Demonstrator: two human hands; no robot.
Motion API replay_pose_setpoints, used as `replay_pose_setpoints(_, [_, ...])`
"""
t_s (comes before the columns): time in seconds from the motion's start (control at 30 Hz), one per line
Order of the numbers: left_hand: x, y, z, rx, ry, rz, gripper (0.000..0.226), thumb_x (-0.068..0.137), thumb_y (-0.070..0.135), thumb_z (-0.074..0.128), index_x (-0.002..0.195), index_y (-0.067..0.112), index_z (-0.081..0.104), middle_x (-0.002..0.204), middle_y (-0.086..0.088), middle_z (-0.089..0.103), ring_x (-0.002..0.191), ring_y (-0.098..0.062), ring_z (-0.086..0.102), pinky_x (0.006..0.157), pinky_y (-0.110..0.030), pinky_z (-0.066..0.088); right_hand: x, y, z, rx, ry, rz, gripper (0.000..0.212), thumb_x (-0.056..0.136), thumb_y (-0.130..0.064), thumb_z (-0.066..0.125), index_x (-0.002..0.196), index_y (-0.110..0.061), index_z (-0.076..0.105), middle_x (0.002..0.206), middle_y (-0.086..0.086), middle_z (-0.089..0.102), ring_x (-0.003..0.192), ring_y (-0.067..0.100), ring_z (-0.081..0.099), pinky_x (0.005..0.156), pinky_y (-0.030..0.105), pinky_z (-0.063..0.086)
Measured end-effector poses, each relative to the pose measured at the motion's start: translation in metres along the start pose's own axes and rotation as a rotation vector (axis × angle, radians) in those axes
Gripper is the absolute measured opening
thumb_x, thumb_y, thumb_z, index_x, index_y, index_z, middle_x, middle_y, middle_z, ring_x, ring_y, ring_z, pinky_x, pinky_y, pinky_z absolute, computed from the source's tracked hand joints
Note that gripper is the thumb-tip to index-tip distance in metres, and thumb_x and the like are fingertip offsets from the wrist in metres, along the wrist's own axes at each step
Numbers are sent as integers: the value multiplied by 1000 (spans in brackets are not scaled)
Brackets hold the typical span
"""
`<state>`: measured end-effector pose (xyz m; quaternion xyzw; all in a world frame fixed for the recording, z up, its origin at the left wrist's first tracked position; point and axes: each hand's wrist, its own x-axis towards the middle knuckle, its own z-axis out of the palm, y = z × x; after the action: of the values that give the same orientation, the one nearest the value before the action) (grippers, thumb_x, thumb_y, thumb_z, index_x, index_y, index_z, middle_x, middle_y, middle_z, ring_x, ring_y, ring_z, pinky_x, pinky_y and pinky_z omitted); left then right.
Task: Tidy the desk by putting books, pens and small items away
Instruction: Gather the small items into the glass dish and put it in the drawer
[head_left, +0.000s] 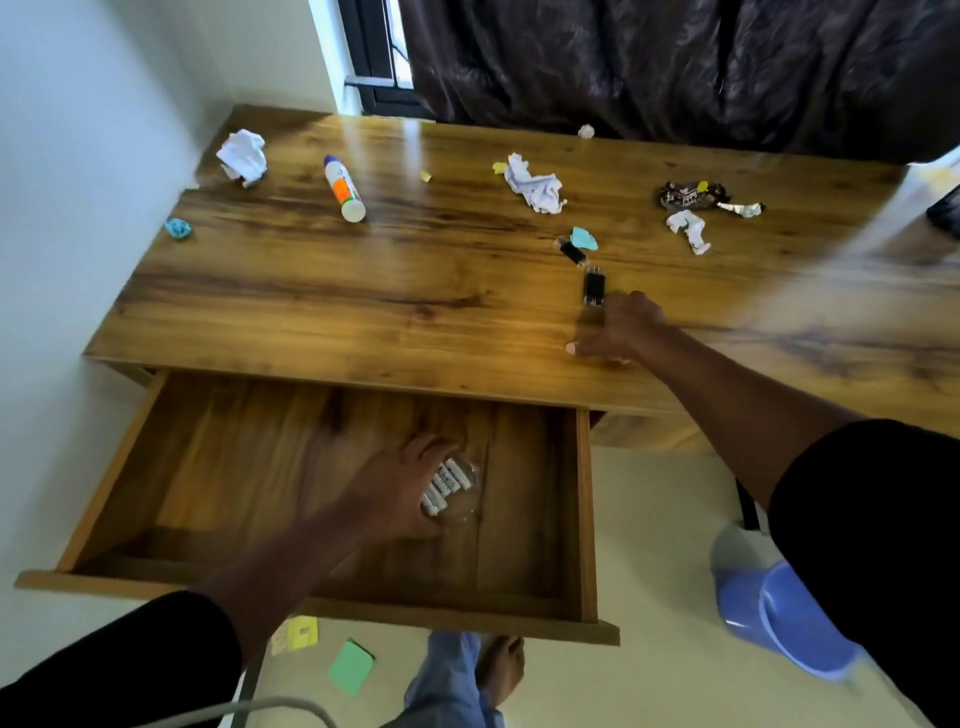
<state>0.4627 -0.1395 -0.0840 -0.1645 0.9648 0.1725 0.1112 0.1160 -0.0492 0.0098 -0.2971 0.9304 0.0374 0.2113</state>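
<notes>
The wooden desk (311, 291) has its drawer (234, 467) pulled out. Inside the drawer my left hand (400, 488) grips a clear plastic case of white batteries (451, 486) that rests on the drawer floor. On the desktop my right hand (618, 327) lies with curled fingers just short of a small black USB stick (594, 287); whether it touches the stick I cannot tell. A second black stick (571, 251) lies beside a blue paper scrap (584, 238). A white glue bottle (344, 188) with an orange label lies on its side at the far left.
Crumpled white papers (242, 155) (535, 183) (688, 228), a dark candy wrapper (691, 195) and a blue scrap (177, 227) litter the desk. A blue bin (779, 623) stands on the floor at the right. Green and yellow notes (350, 666) lie under the drawer. Dark curtain behind.
</notes>
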Motion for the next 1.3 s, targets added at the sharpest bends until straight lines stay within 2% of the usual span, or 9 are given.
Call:
replay_pose_setpoints(0.17, [5,-1,17,3,27,-84,112,63,71,76,156,26,31,157,0,37,139,-24,39,106,-37,45,-7,6,5,-11,29,-3,100,74,-71,76,147,-11,41,146,17,46,133,33,48,100,38,45])
replay_pose_setpoints(0.47, [10,-6,25,-23,66,-165,115,59,71,76,155,27,32,152,0,41,134,-25,43,101,-41,51,-9,4,9,-39,23,-16,99,74,-73,74,146,-11,42,146,16,45,133,31,47,101,38,44])
replay_pose_setpoints(0.63, [12,-9,22,25,62,-254,123,62,76,73,160,23,22,162,1,32,138,-25,41,98,-41,52,-11,4,12,-67,7,-33,100,73,-75,73,145,-12,44,143,16,47,130,30,49,98,38,46])
replay_pose_setpoints(0.73, [15,-4,8,10,50,-310,134,51,91,66,158,23,23,163,0,29,142,-27,39,102,-43,50,-12,8,11,-69,2,-35,102,73,-77,71,146,-11,43,141,16,48,128,30,50,97,37,46])
replay_pose_setpoints(0.8, [15,3,-6,67,50,-287,126,52,101,53,153,27,36,157,0,41,138,-25,44,101,-42,48,-13,9,9,-59,-2,-40,102,73,-75,72,147,-12,41,142,15,48,128,29,50,99,38,46])
replay_pose_setpoints(0.9, [18,20,-32,119,93,-212,103,66,102,36,139,33,56,132,6,66,119,-16,61,95,-37,50,-16,10,8,-37,2,-52,102,74,-72,75,148,-13,39,142,15,47,129,29,50,100,38,46])
replay_pose_setpoints(1.03, [45,46,-75,81,294,-44,63,85,83,40,106,33,71,95,14,73,90,-7,69,78,-30,52,-16,10,8,2,0,-56,104,71,-70,78,149,-15,38,142,14,47,130,29,49,103,39,45])
replay_pose_setpoints(1.2, [108,46,-119,-8,350,6,42,89,63,55,117,33,65,119,12,67,109,-12,63,90,-35,51,-9,11,6,71,-16,-65,119,61,-70,84,155,-22,28,150,13,35,132,35,48,103,45,48])
replay_pose_setpoints(1.3, [147,37,-128,-45,258,-4,52,92,52,62,137,28,54,140,4,55,125,-20,54,98,-38,50,-1,16,7,111,-17,-76,121,59,-69,85,156,-24,27,153,11,27,133,36,47,101,46,49])
